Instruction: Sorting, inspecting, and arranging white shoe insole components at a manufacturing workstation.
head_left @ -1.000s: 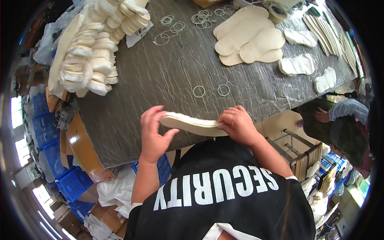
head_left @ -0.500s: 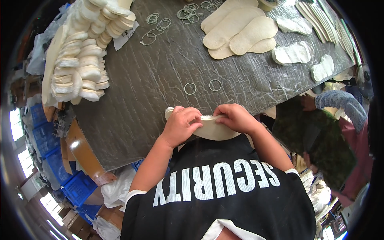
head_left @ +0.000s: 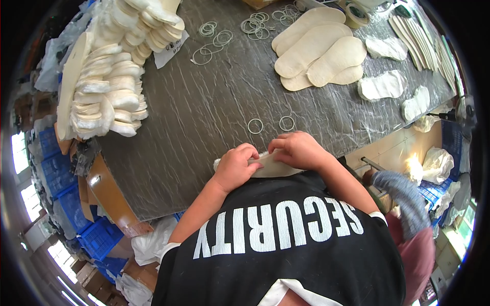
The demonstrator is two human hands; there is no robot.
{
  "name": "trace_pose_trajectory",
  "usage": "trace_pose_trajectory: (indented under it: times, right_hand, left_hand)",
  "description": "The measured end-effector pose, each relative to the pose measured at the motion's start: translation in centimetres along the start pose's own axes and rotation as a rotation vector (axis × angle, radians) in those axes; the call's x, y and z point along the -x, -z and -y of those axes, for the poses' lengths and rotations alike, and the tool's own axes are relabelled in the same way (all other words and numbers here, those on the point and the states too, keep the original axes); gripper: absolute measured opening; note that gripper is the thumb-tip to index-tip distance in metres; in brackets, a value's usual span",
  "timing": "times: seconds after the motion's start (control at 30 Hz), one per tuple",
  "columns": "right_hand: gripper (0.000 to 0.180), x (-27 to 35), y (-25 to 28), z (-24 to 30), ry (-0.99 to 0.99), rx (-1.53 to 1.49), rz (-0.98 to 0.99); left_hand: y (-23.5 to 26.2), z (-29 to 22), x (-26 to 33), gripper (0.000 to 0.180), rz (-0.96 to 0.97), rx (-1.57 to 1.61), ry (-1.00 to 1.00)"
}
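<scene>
A cream insole (head_left: 278, 170) with a fluffy white edge lies at the near table edge, close against my shirt. My left hand (head_left: 236, 166) is closed on its left part, thumb and fingers pinching the upper edge. Farther right, my right hand (head_left: 299, 151) grips the same edge from above with bent fingers. Part of the insole is hidden under both hands. Just beyond them, two thin pale elastic bands (head_left: 255, 126) lie apart on the dark table (head_left: 178, 153).
Tall stacks of fleecy insoles (head_left: 109, 84) stand at the left. Flat cream insoles (head_left: 319, 48), loose bands (head_left: 256, 26) and tape rolls (head_left: 356, 14) sit at the far side. White fleecy pieces (head_left: 383, 85) lie at right, near a co-worker's sleeve (head_left: 400, 191).
The dark panel beside the co-worker has gone from view, and the co-worker has shifted. My hands still hold the insole, whose pale face now shows less. The whole view has shifted slightly.
</scene>
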State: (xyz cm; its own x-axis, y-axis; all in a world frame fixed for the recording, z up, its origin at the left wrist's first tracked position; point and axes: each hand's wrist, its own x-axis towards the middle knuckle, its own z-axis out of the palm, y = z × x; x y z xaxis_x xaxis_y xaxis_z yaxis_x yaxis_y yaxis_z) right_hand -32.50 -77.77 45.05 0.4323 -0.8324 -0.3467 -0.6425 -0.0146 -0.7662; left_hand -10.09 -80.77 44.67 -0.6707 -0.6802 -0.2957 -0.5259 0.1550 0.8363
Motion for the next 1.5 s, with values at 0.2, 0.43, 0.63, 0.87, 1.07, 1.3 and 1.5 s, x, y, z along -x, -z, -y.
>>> trace_pose_trajectory:
  times: [0.2,0.43,0.63,0.87,1.07,1.3,1.5]
  right_hand:
    - [0.018,-2.2,-1.1,0.5,0.074,0.202,0.076]
    - [0.015,-2.9,-1.9,0.6,0.091,0.297,0.012]
    - [0.012,-3.7,-2.5,0.7,0.059,0.296,0.01]
    - [0.012,-3.7,-3.3,1.1,0.131,0.364,-0.085]
    - [0.016,-4.3,-4.2,0.8,0.0,0.401,-0.048]
    - [0.078,-1.2,1.0,-1.3,-0.101,-0.07,0.004]
    - [0.111,0.6,1.5,-0.5,0.076,-0.434,0.166]
  left_hand:
    - [-0.4,1.4,-0.4,0.015,0.048,0.031,-0.042]
    - [-1.1,3.3,-0.7,0.014,-0.027,0.08,-0.09]
    - [-0.7,3.5,-0.7,0.018,0.028,0.319,0.256]
    - [0.0,3.6,0.0,0.025,0.103,-0.004,0.106]
    - [1.0,4.4,0.5,0.024,0.097,-0.045,0.153]
    - [4.2,7.2,1.2,0.022,0.135,0.98,0.594]
    - [5.2,7.6,3.0,0.021,0.197,1.089,0.679]
